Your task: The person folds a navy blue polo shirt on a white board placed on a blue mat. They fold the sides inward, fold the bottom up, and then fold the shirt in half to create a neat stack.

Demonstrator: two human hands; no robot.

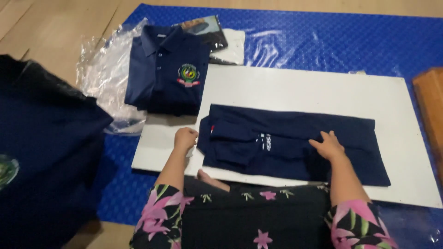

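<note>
Shirt (295, 143), navy and partly folded, lies lengthwise on the white board (286, 87). The right hand (328, 145) presses flat on its middle, fingers spread open. The left hand (185, 138) sits curled at the shirt's left edge, apparently pinching the cloth, though I cannot tell for sure. Beside the board a folded shirt (164, 74) rests on clear bags (99, 69). If the pressing hand lifts early, the folds could spring loose and skew.
</note>
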